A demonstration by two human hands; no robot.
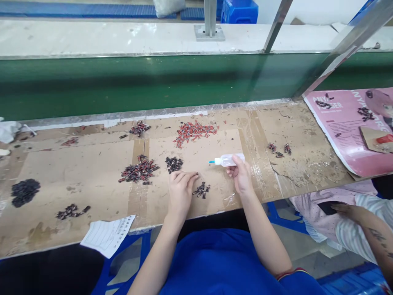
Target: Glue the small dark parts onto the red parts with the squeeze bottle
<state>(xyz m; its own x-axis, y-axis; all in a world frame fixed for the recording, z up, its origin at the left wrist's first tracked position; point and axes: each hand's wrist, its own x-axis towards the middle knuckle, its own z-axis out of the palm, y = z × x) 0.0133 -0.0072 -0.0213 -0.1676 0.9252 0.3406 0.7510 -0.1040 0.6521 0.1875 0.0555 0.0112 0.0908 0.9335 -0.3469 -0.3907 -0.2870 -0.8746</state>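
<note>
My right hand (241, 176) is wrapped round a clear squeeze bottle (232, 159), held on its side with its white cap and blue needle tip pointing left. Thumb and fingers of my left hand (181, 186) pinch a small dark part (197, 174), too tiny to make out fully. Just below that hand's fingertips lies a loose group of small black pieces (201, 190). A denser pile of black pieces (174, 164) sits beyond my left knuckles. Farther back spreads a heap of small red-and-black parts (194, 133). To the left is a pile of dark red-and-black pieces (138, 170).
Cardboard (101, 164) covers the bench, backed by a green panel (138, 86). At left are a black pile (25, 192), scattered pieces (72, 211) and a paper sheet (107, 235) over the edge. A pink poster (346, 143) and another person's hand (346, 209) are at right.
</note>
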